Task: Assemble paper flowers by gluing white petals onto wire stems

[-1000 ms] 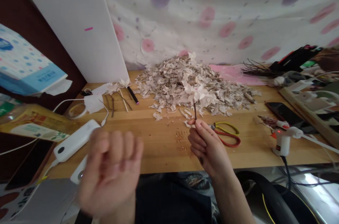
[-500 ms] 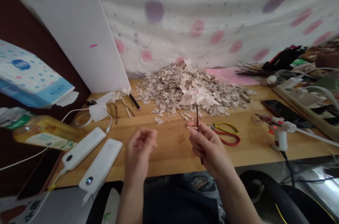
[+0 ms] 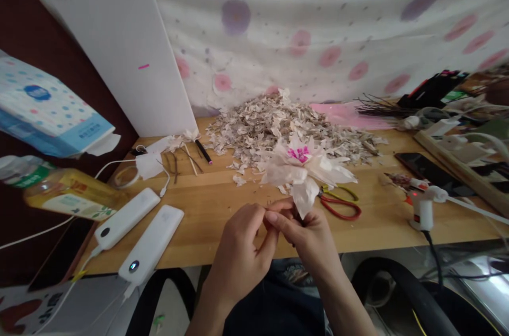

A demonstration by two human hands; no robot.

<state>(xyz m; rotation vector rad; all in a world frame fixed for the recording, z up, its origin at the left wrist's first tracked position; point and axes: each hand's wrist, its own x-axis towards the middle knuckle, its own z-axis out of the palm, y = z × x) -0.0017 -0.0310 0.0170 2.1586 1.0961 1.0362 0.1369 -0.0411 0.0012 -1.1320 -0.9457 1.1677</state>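
A white paper flower (image 3: 304, 169) with a pink centre is tipped toward me over the front of the wooden desk (image 3: 222, 203). My right hand (image 3: 304, 235) is closed round its stem just under the petals. My left hand (image 3: 242, 248) has its fingertips pinched together against the right hand's fingers at the base of the flower. The stem itself is hidden by both hands. Behind the flower lies a big heap of pale paper scraps (image 3: 278, 126).
Red-and-yellow pliers (image 3: 342, 203) and a white glue gun (image 3: 421, 206) lie to the right, with a black phone (image 3: 427, 169) beyond. Two white power banks (image 3: 139, 230), a tape roll (image 3: 123, 177), a yellow bottle (image 3: 67, 195) and a tissue box (image 3: 47, 113) are on the left.
My left hand came in from the lower left and met the right hand. The flower was tilted down so that its pink centre faces me.
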